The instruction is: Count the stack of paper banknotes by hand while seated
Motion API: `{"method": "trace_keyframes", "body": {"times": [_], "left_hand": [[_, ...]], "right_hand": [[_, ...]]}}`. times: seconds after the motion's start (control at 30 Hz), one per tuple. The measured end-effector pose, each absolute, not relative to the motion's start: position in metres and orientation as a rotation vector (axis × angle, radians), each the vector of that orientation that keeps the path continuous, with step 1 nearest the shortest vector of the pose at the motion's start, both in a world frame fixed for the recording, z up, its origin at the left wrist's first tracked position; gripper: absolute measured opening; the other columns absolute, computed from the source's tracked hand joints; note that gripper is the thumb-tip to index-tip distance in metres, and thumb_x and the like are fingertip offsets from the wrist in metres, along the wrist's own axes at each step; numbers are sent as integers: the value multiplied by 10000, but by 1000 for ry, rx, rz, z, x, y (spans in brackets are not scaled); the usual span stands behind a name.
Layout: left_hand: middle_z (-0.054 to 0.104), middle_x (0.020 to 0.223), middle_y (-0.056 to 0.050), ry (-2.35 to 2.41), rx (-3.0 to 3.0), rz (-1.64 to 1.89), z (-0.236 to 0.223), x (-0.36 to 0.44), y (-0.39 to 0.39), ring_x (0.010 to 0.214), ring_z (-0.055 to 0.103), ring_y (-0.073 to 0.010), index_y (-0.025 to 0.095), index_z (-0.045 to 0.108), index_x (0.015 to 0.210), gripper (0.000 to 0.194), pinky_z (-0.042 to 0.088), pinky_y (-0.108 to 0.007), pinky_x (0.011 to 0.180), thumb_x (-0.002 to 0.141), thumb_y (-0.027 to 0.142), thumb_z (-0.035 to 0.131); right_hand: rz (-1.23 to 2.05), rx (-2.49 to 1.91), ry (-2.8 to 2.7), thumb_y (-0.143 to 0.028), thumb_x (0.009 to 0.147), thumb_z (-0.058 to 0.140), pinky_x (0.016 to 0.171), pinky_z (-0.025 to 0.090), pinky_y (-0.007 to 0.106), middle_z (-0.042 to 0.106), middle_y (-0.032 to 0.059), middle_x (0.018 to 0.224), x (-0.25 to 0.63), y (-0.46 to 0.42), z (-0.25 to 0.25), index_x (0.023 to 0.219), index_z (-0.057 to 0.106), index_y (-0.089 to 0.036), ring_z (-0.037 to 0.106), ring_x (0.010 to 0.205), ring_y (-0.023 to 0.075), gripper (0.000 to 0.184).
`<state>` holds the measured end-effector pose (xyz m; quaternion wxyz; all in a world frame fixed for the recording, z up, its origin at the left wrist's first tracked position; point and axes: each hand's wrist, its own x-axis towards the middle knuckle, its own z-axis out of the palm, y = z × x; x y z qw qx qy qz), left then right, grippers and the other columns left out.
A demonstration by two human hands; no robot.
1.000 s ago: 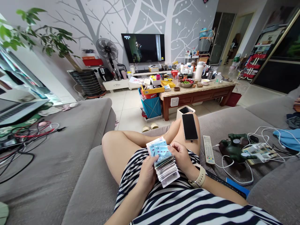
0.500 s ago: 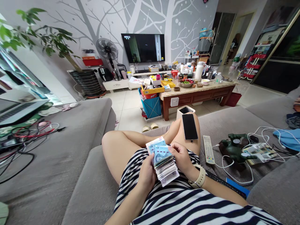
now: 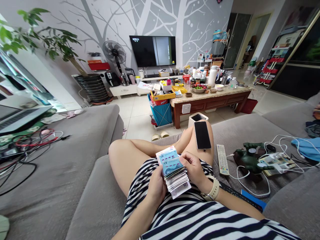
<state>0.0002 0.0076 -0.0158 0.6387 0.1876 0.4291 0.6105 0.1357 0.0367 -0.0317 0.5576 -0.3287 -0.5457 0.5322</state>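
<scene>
Over my lap I hold a folded stack of banknotes [image 3: 177,181], its layered edges fanned toward me. Blue notes lie at the top of the stack, and a pinkish one shows behind them. My left hand [image 3: 157,182] is closed around the stack's left side, the thumb near the blue notes. On the other side, my right hand [image 3: 193,165] pinches the upper right corner of the front blue note between thumb and finger. A black-screened phone [image 3: 202,135] rests on my right leg, beyond that hand.
A remote control [image 3: 222,159] lies on the sofa at my right, beside a dark green figurine [image 3: 250,160] and a power strip [image 3: 277,165] with white cables. Tangled cables [image 3: 32,146] lie at left. Ahead stands a cluttered coffee table [image 3: 212,100] with a bin [image 3: 197,117] before it.
The front blue note has bent down toward me at its top, showing more of the blue note behind it. My hands have hardly moved. The television picture differs.
</scene>
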Motion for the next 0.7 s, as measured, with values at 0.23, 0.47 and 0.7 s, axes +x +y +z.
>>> {"method": "trace_keyframes", "body": {"times": [0.23,0.47,0.7], "left_hand": [[777,797,-70,976,462,1380,-14,0,7,881,712,-279,120,752,780,172,565,-373,808,673,234,679],[779,798,-73,996,493,1389,-11,1,6,895,708,-277,118,758,770,170,560,-368,823,684,230,662],[781,805,-91,1023,489,1382,-9,1,7,918,708,-297,117,754,741,168,561,-388,837,696,249,660]], "right_hand": [[1233,-768,-1298,-394,879,608,612,396,241,537,-21,685,136,36,-30,739,582,-177,475,643,138,259],[1255,-754,-1286,-386,885,602,601,385,242,521,-22,685,136,36,-31,739,572,-177,458,634,134,257],[1269,-741,-1281,-369,891,593,587,365,242,505,-27,670,136,35,-29,736,573,-179,442,619,128,247]]}}
